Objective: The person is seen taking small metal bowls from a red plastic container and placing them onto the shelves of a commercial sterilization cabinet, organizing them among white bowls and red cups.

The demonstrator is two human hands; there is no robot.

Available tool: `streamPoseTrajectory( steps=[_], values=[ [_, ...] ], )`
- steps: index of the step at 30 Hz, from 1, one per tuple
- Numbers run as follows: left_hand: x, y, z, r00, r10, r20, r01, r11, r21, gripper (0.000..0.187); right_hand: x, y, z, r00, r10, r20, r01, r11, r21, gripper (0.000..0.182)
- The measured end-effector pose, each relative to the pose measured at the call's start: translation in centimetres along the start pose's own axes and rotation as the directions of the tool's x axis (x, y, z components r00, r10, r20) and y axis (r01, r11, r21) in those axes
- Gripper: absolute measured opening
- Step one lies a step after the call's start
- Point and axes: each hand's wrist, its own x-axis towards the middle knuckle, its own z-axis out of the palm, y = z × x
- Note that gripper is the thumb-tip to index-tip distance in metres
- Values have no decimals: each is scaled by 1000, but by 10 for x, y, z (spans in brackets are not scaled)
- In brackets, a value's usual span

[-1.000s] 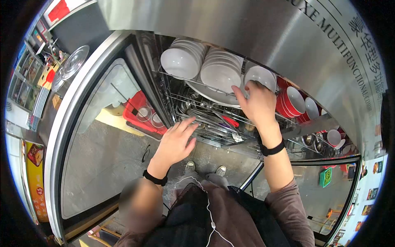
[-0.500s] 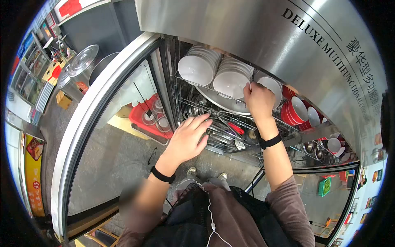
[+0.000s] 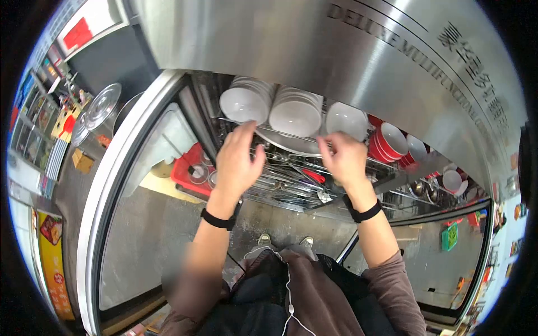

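Bowls, white and stacked on their sides [image 3: 295, 119], stand in the middle of the upper wire rack [image 3: 224, 120] inside a steel cabinet [image 3: 252, 39], with another white stack [image 3: 242, 105] to their left and a white bowl [image 3: 346, 120] to their right. The left hand [image 3: 236, 159] is near the left stack, thumb wide of the fingers, grasping nothing visible. The right hand [image 3: 346, 159] is just below the right-hand bowl, fingers bent; I cannot tell whether they grip anything. A large plate [image 3: 288, 142] lies under the stacks, red bowls [image 3: 386, 143] sit farther right, and metal utensils [image 3: 274, 176] fill the rack below.
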Motion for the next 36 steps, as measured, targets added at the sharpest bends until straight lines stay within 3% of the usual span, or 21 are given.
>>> streamPoseTrajectory(
  steps=[2, 5, 8, 12, 14, 16, 17, 19, 20, 21, 23, 25, 26, 27, 29, 30, 31, 32, 33, 35, 36],
  values=[
    [-3, -14, 9, 998, -33, 62, 29, 997, 67, 69, -18, 3, -3, 972, -223, 71, 218, 973, 72, 19],
    [-9, -30, 27, 994, 29, 107, -34, 998, 45, 81, -36, 0, -12, 900, -365, 238, 340, 930, 141, 20],
    [-11, -34, 38, 993, 103, 50, -107, 991, 85, 83, -51, 5, -19, 917, -327, 230, 297, 942, 157, 21],
    [-30, -14, 39, 999, -51, 5, 52, 995, -91, 87, -96, 20, -33, 904, -235, 358, 208, 972, 114, 22],
    [-58, -10, 34, 990, -122, 68, 125, 991, -47, 83, -125, 29, -45, 884, -185, 429, 163, 983, 86, 21],
    [-98, -30, 30, 973, -11, 230, -2, 998, 58, 76, -158, 40, -56, 858, -150, 491, 129, 989, 77, 20],
    [-126, -36, 27, 947, -63, 314, 74, 997, -22, 65, -178, 49, -58, 863, -123, 490, 111, 992, 54, 20],
    [-189, -58, 17, 758, -239, 607, 244, 967, 77, 53, -212, 62, -69, 844, -50, 535, 54, 999, 8, 20],
    [-211, -45, 6, 613, -404, 679, 329, 912, 246, 53, -226, 67, -75, 817, 6, 576, 11, 1000, -26, 20],
    [-252, -50, 5, 642, -398, 655, 257, 917, 306, 52, -243, 74, -80, 811, 36, 584, -29, 999, -22, 21],
    [-324, -40, -8, 618, -454, 642, 281, 890, 358, 38, -274, 78, -80, 816, 75, 573, -86, 996, -8, 21],
    [-408, -48, -26, 401, -551, 732, 477, 808, 347, 30, -301, 85, -83, 839, 90, 536, -112, 994, 10, 19],
    [-463, -62, -41, 357, -541, 761, 581, 767, 273, 29, -309, 82, -85, 829, 105, 549, -145, 989, 28, 17],
    [-532, -83, -55, 179, -674, 717, 505, 688, 521, 31, -318, 79, -85, 843, 100, 528, -169, 982, 83, 17],
    [-606, -76, -106, -81, -749, 657, 295, 612, 734, 52, -339, 78, -81, 846, 94, 525, -209, 964, 165, 16],
    [-589, -23, -135, 0, -918, 397, 520, 340, 784, 67, -348, 78, -79, 834, 83, 546, -210, 962, 175, 16],
    [-572, 10, -155, 9, -996, 92, 717, 70, 693, 86, -356, 77, -79, 821, 80, 565, -218, 959, 180, 16],
    [-595, -2, -175, 301, -946, -123, 777, 169, 606, 93, -364, 75, -80, 808, 85, 583, -231, 956, 180, 16],
    [-611, -14, -197, 531, -774, -345, 790, 304, 532, 101, -371, 74, -83, 805, 92, 585, -245, 951, 188, 17],
    [-565, -2, -241, 630, -663, -403, 770, 600, 217, 94, -382, 70, -85, 780, 103, 617, -264, 948, 175, 17],
    [-547, -3, -252, 661, -634, -402, 743, 628, 232, 94, -386, 68, -86, 769, 106, 631, -267, 949, 167, 17]
  ],
)
